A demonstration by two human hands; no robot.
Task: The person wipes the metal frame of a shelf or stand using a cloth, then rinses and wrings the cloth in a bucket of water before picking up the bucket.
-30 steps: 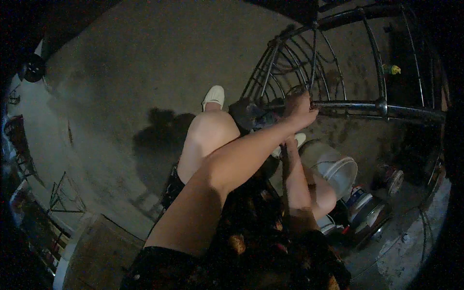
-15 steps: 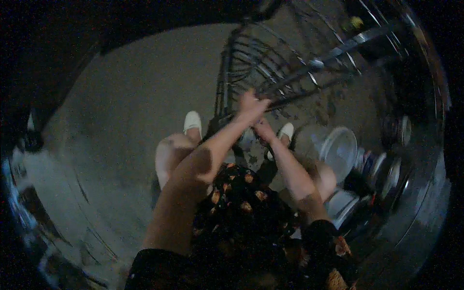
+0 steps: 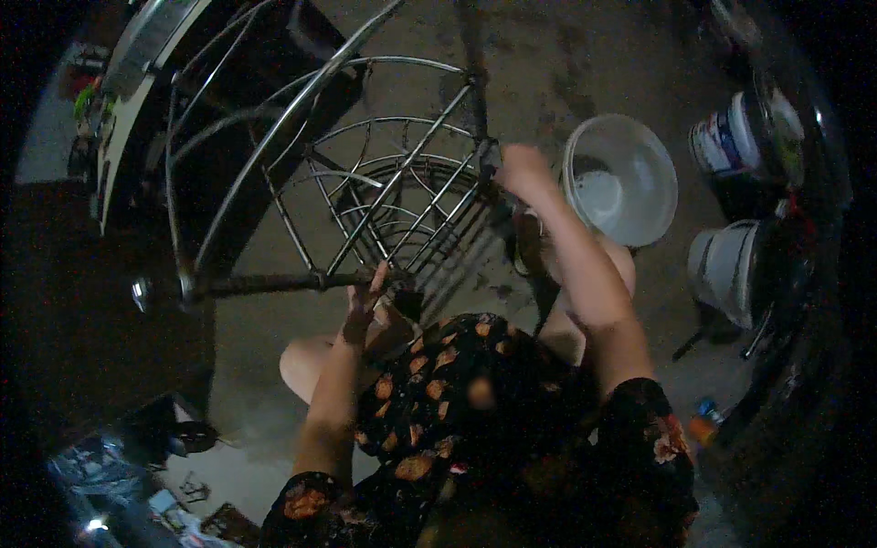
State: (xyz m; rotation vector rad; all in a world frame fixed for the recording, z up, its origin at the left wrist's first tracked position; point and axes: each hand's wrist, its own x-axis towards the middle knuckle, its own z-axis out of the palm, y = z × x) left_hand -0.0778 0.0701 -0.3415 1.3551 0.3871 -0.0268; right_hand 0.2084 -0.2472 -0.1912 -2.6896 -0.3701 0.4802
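Note:
A metal rack (image 3: 425, 164) of shiny rods with curved crossbars stands before me, reaching up and to the left. My left hand (image 3: 364, 300) is at its near lower bar, with a finger stretched up along the metal and the rest curled round it. My right hand (image 3: 523, 171) is closed at the rack's right side, near a corner joint. The exact grip of the right fingers is hidden by the back of that hand. A round knob-like end (image 3: 142, 294) finishes the bar at the left.
A translucent plastic tub (image 3: 621, 183) stands on the floor just right of my right hand. Farther right are a white printed bucket (image 3: 726, 142) and a stack of pale buckets (image 3: 726, 269). A pale-edged panel (image 3: 128, 119) rises at the far left. Clutter lies at the lower left.
The rack has swung from the upper right to the upper left in view. My hands, close together before, are now apart, left low and right higher. My view has turned too.

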